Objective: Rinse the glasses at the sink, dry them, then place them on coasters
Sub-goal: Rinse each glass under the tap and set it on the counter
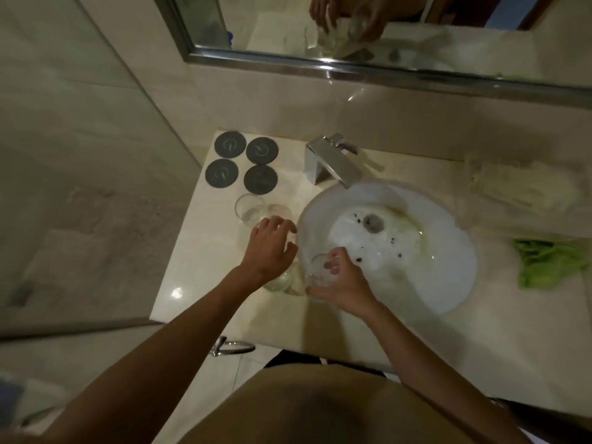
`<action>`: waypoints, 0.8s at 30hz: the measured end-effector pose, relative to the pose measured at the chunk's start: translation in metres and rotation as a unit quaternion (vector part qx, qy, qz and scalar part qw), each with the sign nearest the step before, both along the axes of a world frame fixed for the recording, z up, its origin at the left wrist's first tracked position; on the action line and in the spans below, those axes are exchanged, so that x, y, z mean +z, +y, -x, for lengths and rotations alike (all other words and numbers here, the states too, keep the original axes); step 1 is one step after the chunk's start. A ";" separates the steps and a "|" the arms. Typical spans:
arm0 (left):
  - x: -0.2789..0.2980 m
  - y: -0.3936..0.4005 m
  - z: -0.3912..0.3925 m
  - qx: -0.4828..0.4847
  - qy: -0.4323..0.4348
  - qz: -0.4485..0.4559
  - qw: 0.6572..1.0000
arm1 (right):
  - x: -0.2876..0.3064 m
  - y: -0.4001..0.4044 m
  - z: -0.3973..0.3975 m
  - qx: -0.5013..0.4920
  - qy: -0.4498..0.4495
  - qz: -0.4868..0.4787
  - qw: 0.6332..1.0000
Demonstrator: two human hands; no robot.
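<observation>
looks like a bathroom, pretty clearly: a white oval sink is set into a pale marble-look counter, with a chrome faucet at the back and a metal-framed mirror on the wall above it. there's a glass panel on the left like a shower screen, and tiled walls all round.

Bare counter strip left of the glasses, open toward the front edge. Four dark coasters fill the back-left corner, tops free. Upright glass stands just in front of them, blocking the straight path from the hands. Faucet overhangs the sink back rim; basin centre open. Green cloth and pale towel occupy the right counter.
</observation>
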State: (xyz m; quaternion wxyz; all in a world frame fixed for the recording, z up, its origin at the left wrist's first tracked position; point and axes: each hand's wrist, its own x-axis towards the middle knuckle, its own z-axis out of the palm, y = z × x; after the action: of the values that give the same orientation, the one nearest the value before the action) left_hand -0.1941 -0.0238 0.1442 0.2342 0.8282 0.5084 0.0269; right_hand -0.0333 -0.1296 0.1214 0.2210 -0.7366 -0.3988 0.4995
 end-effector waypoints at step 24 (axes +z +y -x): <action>0.003 -0.019 -0.033 -0.061 -0.042 -0.037 0.997 | 0.004 -0.012 -0.023 0.338 -0.176 0.069 0.922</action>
State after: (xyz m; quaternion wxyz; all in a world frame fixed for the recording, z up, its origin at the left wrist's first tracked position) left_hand -0.1615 -0.0429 0.1476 0.2252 0.8638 0.4458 0.0661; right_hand -0.0101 -0.1413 0.1253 -0.0861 -0.6476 -0.6213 0.4326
